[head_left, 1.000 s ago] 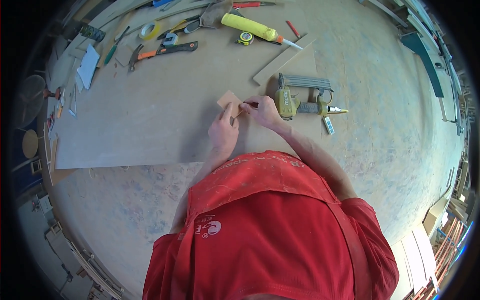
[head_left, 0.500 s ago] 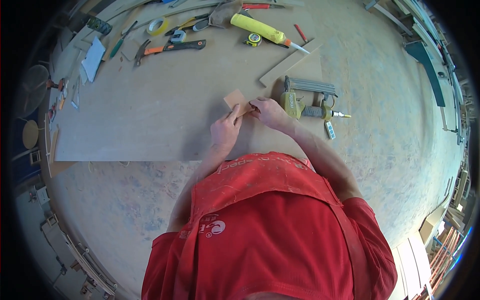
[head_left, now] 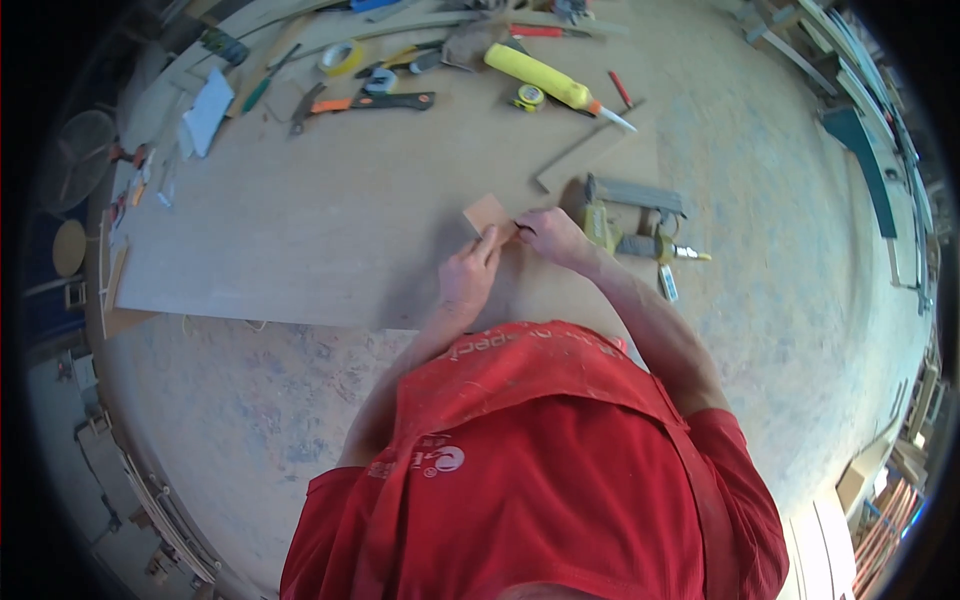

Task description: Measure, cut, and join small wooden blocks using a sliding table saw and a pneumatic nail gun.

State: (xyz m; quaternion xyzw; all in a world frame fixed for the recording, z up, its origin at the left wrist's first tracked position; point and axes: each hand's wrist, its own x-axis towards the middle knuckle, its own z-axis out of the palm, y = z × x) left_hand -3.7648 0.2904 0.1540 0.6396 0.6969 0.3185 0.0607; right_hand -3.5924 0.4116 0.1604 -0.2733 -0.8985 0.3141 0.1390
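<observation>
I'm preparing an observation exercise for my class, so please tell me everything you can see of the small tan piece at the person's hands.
The small tan piece is flat and plain, with straight edges and square-looking corners; it could be thin wood or card. It sits at a slant above the large board, one corner pointing away from the person. The left hand holds its near part. The right hand has its fingertips at the right end, partly hiding it.
</observation>
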